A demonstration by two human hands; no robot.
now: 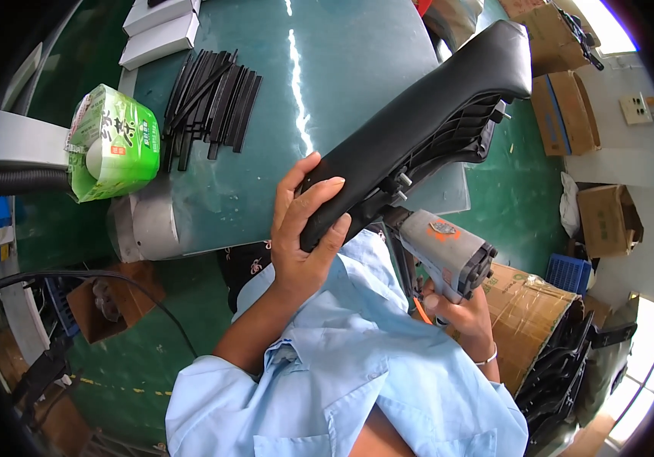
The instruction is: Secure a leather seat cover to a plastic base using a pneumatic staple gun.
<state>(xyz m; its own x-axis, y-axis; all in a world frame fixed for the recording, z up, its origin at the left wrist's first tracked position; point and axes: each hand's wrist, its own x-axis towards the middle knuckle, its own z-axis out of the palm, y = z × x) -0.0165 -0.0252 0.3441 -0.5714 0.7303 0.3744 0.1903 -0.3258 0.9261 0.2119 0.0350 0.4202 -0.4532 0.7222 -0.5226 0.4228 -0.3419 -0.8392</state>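
A long black padded part [418, 114], which looks like a chair's seat or back, leans over the near edge of the table. My left hand [303, 236] grips its lower end, with the fingers spread over the smooth padded face. On the other side is a ribbed plastic shell [456, 129], with metal bolts [403, 181] sticking out. My right hand [460, 311] is closed round the handle of a grey air impact wrench [445, 247] with an orange mark. The wrench's nose is at the underside near the lower end; its exact contact is hidden. An orange hose [421, 311] shows beside the handle.
Thin black strips [209, 107] lie piled on the green table [357, 46]. White boxes [161, 38] stand behind them, and a green carton [118, 148] hangs at the left edge. To my right, a large cardboard box [529, 312] stands near black parts [563, 373]. A black cable [137, 286] arches at left.
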